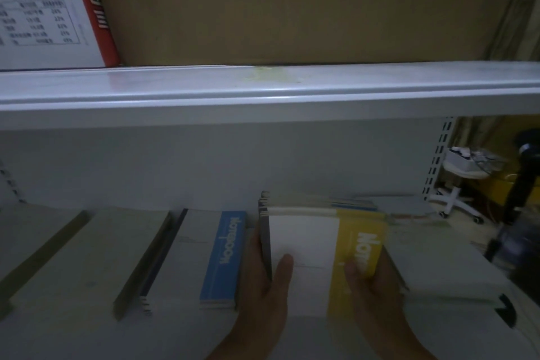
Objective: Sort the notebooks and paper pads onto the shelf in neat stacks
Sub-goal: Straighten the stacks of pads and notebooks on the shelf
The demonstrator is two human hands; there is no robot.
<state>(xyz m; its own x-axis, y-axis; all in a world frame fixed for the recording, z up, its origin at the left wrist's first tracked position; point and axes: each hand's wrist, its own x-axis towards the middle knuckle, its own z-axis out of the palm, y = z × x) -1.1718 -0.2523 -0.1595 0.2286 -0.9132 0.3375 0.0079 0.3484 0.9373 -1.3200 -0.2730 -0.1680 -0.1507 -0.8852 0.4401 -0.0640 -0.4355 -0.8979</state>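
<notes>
A stack of notebooks (306,240), topped by a white and yellow one marked "Notebook", rests on the lower shelf (73,339) at centre. My left hand (263,280) grips its left side, thumb on the cover. My right hand (371,286) holds its right side over the yellow band. Left of it lies a white and blue notebook (204,260) on a spiral-bound pile. Further left are two stacks of pale pads (96,254). More pads (432,254) lie to the right of the held stack.
The upper shelf edge (263,96) runs across just above, carrying a big cardboard box (292,3) and a white and red box (43,9). A slotted upright (438,155) bounds the right side; beyond it are a white stool and dark equipment.
</notes>
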